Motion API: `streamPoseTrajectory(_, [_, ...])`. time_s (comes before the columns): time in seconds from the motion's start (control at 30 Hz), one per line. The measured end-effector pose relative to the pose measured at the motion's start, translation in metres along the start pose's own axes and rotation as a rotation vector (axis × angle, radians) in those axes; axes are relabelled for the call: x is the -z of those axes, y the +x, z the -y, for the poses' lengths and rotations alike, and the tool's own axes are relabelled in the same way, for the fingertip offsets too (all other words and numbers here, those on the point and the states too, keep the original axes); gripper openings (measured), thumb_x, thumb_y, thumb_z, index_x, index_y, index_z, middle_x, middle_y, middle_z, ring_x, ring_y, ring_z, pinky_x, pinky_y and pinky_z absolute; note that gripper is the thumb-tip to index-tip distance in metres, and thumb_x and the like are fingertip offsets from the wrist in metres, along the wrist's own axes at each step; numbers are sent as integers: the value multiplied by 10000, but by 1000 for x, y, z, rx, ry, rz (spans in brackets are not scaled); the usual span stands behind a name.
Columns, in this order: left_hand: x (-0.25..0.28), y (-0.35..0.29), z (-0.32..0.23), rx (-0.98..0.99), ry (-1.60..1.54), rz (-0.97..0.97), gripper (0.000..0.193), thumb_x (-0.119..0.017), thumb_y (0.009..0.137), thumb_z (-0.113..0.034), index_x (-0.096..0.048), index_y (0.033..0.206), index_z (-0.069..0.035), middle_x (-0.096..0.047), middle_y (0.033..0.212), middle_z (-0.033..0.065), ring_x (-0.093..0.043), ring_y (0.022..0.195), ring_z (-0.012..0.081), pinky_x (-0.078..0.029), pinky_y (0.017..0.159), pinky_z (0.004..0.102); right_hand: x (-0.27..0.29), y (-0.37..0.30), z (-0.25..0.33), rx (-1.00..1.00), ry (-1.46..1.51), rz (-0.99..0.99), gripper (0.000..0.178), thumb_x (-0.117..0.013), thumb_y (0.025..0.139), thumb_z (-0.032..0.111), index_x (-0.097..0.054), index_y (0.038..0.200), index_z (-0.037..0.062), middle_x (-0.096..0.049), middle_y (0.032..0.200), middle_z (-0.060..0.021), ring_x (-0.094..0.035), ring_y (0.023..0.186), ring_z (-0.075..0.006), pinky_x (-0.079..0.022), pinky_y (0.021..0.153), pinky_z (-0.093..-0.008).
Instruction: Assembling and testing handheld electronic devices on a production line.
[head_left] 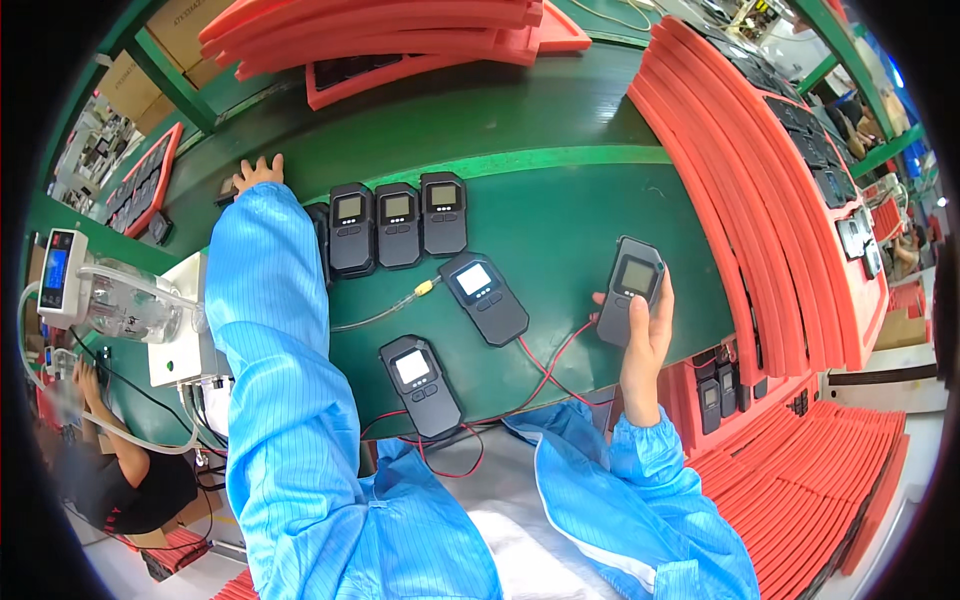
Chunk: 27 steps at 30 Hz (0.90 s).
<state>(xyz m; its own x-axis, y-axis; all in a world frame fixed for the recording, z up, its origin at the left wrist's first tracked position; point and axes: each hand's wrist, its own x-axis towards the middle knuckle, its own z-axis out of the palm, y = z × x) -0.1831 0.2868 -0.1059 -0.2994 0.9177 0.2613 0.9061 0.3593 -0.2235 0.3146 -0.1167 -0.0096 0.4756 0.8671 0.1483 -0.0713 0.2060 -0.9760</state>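
Observation:
My right hand [645,345] holds a black handheld meter [632,285], its grey screen facing up, above the right side of the green bench. On the far left my left hand [260,174] is stretched out with fingers spread, beside a dark meter [228,190] partly hidden by the hand and sleeve. Two meters with lit white screens lie nearer to me: one meter [485,300] joined to a clear tube with a yellow fitting [424,288], another meter [422,388] by the front edge. Red wires [545,372] run by both. A row of meters [398,225] stands beyond, partly covered by my left sleeve.
Tall stacked red foam trays [740,200] border the bench on the right; more foam trays [380,35] lie at the back. At left stands a white instrument with a blue display [58,270] and a clear bottle [130,300]. Another person [125,470] sits at lower left.

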Motion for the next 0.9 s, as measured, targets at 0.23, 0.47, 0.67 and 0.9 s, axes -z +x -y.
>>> streamPoseTrajectory(0.23, [57,-22,-13,90,-139,128,442,-471,948,-475,-552,1309,-231,-446,1382,88,-407,1291,332,-415,1008,509,2,-1,-1,-7,-7,5,544,-457,1014,205,-244,1499,81,-558,1224,-124,-667,925,-229,-576,702,-330])
streamPoseTrajectory(0.47, [67,-31,-6,184,-178,40,436,-507,923,-438,-588,1273,-190,-475,1327,117,-438,1257,343,-450,963,514,3,-1,0,-26,32,19,546,-458,1008,185,-245,1500,85,-554,1245,-131,-667,927,-227,-576,711,-331])
streamPoseTrajectory(0.67, [109,-10,-21,10,-575,-248,405,-439,904,-378,-676,1108,-119,-626,1164,215,-539,1103,454,-431,955,534,-1,-1,-2,-16,-25,70,560,-470,996,162,-244,1504,93,-576,1216,-148,-676,903,-230,-567,739,-320])
streamPoseTrajectory(0.9, [240,-176,-99,-719,-898,-601,104,-554,860,-115,-607,947,-100,-558,1058,148,-514,969,363,-445,841,492,2,-1,-3,-13,-71,61,576,-492,982,134,-252,1504,93,-586,1209,-158,-679,904,-230,-560,768,-319])
